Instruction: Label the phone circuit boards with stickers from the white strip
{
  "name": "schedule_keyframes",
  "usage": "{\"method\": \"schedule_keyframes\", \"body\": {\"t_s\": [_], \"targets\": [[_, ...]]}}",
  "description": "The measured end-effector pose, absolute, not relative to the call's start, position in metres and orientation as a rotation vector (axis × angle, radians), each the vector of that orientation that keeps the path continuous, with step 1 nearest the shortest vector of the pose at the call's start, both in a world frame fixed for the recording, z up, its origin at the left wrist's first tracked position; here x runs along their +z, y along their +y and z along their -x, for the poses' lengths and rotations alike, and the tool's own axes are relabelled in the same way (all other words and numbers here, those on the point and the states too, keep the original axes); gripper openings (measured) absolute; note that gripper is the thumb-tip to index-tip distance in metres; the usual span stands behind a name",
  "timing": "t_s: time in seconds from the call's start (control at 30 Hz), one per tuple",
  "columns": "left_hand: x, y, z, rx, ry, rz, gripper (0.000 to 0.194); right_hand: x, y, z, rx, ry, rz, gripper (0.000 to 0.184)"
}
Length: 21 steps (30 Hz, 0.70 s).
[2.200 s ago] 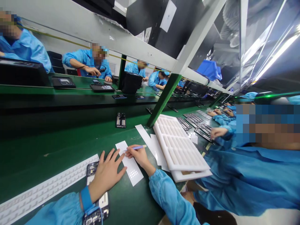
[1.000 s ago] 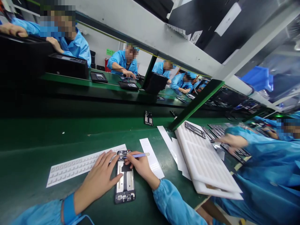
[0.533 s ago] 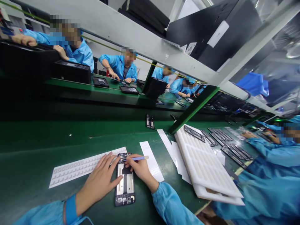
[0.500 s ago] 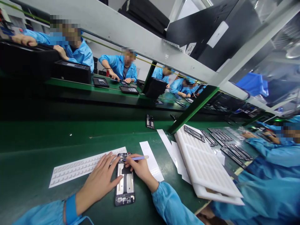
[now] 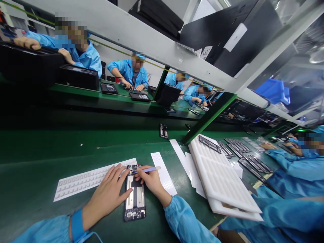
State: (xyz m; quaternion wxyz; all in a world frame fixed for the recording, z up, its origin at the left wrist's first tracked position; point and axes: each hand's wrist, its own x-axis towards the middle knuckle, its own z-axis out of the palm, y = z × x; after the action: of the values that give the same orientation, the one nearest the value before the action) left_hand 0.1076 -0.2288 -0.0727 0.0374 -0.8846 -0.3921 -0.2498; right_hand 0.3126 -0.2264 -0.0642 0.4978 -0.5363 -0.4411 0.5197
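Observation:
An opened phone (image 5: 135,199), its circuit boards and pale battery area bare, lies upright before me on the green bench. My left hand (image 5: 108,194) rests flat along its left side, fingers stretched, with fingertips at the upper left edge and the thumb over the middle. In my right hand (image 5: 149,180), a slim purple stick-like tool (image 5: 149,169) is pinched between thumb and fingers. Its tip meets the board area at the phone's top; the exact contact is too small to make out. A white sheet of small grey parts (image 5: 76,184) extends left from beneath my left hand.
To the right are a white dotted sheet (image 5: 162,168), stacked white foam trays (image 5: 225,179) with a phone frame (image 5: 209,144) on top, and rows of frames. A green post (image 5: 210,118) rises behind. Another opened phone (image 5: 163,131) lies farther back. Co-workers in blue sit opposite and right.
The opened phone farther back and a white speck on the green strip have shifted slightly right. My hands and the near phone are almost unmoved. The co-worker opposite has moved their hands.

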Motion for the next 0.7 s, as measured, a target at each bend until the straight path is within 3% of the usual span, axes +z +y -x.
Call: {"method": "schedule_keyframes", "body": {"t_s": [0.43, 0.57, 0.7], "targets": [[-0.067, -0.228, -0.105, -0.740, -1.164, 2.747, 0.053, -0.057, -0.227, -0.309, 1.258, -1.102, 1.340, 0.042], [-0.065, -0.227, -0.109, -0.693, -1.194, 2.757, 0.045, -0.055, -0.228, -0.311, 1.128, -1.022, 1.315, 0.045], [-0.055, -0.237, -0.106, -0.703, -1.224, 2.709, 0.049, -0.045, -0.229, -0.317, 0.982, -0.911, 1.273, 0.047]]}}
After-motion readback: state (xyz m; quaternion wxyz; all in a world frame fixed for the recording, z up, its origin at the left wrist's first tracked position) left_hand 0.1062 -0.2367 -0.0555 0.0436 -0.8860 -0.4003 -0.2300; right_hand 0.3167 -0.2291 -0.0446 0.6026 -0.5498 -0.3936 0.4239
